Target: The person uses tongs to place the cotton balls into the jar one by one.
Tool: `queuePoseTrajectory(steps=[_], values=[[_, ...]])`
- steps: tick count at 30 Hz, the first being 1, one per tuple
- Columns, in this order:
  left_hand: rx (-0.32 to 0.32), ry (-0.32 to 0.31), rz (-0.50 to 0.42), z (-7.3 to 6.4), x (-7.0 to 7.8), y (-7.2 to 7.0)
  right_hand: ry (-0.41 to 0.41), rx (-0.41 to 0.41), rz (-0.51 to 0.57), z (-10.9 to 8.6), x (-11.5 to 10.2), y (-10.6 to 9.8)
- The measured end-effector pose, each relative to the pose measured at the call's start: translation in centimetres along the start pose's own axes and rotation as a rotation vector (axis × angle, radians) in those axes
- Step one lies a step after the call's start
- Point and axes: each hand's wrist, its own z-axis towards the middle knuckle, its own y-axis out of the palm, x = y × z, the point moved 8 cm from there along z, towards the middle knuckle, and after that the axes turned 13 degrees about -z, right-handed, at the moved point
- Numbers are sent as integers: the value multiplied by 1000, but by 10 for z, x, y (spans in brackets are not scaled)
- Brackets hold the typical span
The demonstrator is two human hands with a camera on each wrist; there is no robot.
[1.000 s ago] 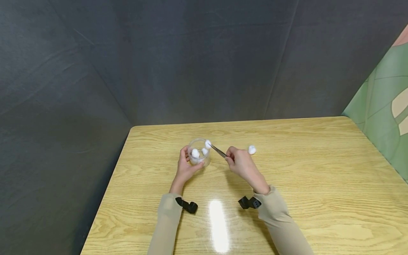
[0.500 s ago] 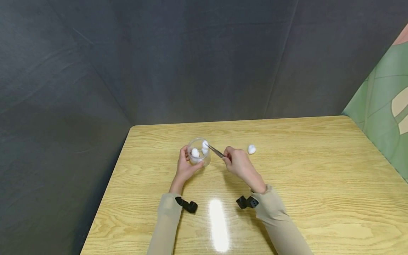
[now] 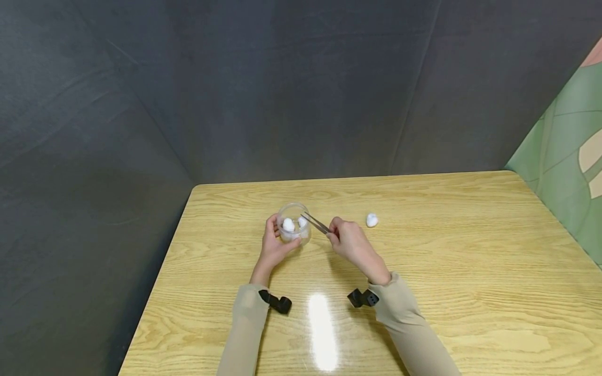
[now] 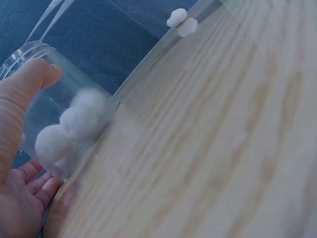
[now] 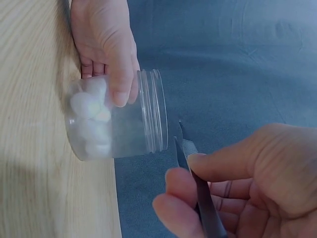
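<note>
A clear plastic jar (image 5: 130, 133) without a lid stands on the table, several white cotton balls (image 5: 88, 105) lying in its lower part. My left hand (image 3: 275, 247) holds it from the left, thumb across the near side. Between thumb and fingers, my right hand (image 3: 356, 246) pinches metal tweezers (image 3: 317, 224). Their tips are spread apart with nothing between them, just over the jar's right rim. On the table behind the right hand lies one loose cotton ball (image 3: 372, 220); the left wrist view shows this cotton ball (image 4: 177, 17) with its reflection.
The wooden table (image 3: 470, 250) extends far to the right. Dark cloth (image 3: 301, 94) hangs behind it and along the left, with a green patterned panel (image 3: 569, 136) at the right. A bright reflection lies between the forearms, which carry black wrist cameras.
The tweezers moved left over the jar's rim with a cotton ball; their tips have parted and the ball has dropped into the jar. The left hand and jar stayed in place.
</note>
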Motion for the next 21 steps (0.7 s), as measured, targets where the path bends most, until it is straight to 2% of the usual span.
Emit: queuePoseTrajectory(steps=[5, 10, 13, 17, 20, 21], values=[[6, -23, 11, 0, -1, -1, -1, 0, 4, -1, 0, 0], [0, -10, 2, 0, -1, -1, -2, 2, 10, -1, 3, 1], [-13, 0, -7, -5, 14, 2, 0, 7, 10, -2, 4, 0], [-9, 4, 7, -5, 15, 2, 9, 13, 9, -3, 8, 0], [2, 2, 21, -1, 1, -1, 18, 9, 15, -4, 12, 0], [3, 2, 22, -1, 0, -1, 21, 7, 18, -5, 13, 0]])
